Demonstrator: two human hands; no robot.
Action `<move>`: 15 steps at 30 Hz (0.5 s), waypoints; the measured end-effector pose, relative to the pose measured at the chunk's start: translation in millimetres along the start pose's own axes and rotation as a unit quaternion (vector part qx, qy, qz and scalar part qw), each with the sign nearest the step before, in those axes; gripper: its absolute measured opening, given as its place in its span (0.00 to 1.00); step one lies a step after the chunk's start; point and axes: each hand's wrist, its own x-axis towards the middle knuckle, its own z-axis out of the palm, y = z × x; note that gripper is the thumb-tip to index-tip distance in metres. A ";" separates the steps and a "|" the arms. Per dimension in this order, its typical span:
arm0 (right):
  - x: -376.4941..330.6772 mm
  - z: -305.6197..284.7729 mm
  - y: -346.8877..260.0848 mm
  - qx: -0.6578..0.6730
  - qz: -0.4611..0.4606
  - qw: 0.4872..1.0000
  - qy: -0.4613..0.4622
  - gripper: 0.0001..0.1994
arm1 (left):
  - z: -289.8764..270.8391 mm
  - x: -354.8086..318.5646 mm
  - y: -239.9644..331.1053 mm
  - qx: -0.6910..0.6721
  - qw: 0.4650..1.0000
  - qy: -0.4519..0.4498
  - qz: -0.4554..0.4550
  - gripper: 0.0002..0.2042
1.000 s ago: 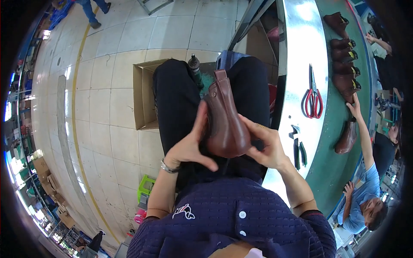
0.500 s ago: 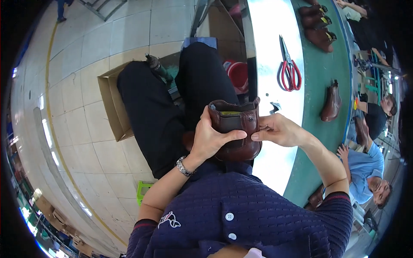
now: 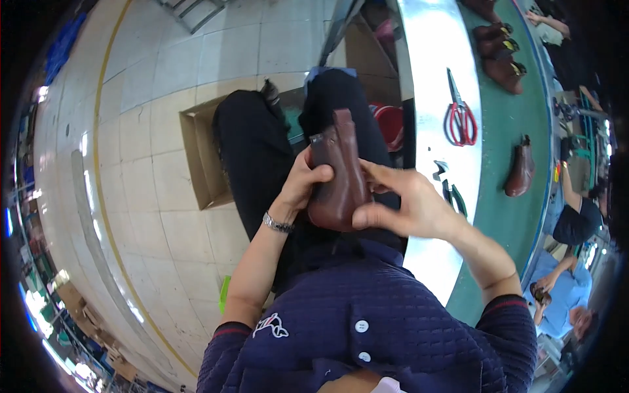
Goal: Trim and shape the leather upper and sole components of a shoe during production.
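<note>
The floor (image 3: 164, 78) is covered with large pale tiles, and a yellow line (image 3: 98, 131) is painted along it. An open cardboard box (image 3: 200, 160) is placed on the tiles, just right of that line. Farther right of the box, a long work table (image 3: 432, 78) with a shiny metal edge and a green belt (image 3: 508, 131) is seen. Red-handled scissors (image 3: 460, 118) are laid on the metal edge, and brown boots (image 3: 521, 171) are set on the belt. Bright light is reflected on the tiles far left of the box.
</note>
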 end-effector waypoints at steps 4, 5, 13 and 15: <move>-22.2 49.3 1.5 -0.101 -0.027 0.993 0.046 0.41 | -20.6 -10.7 -8.4 -0.013 0.998 -0.057 0.038 0.46; -23.6 57.9 12.0 -0.119 -0.063 0.987 0.083 0.40 | -17.1 -11.5 -6.4 0.005 0.997 -0.052 0.050 0.50; -29.0 70.2 24.4 -0.098 -0.117 0.976 0.156 0.35 | -9.8 -75.9 -1.0 0.367 0.927 -0.046 0.068 0.71; -28.2 69.0 25.3 -0.097 -0.114 0.976 0.155 0.35 | 0.1 -66.8 -13.4 0.332 0.940 -0.005 0.083 0.69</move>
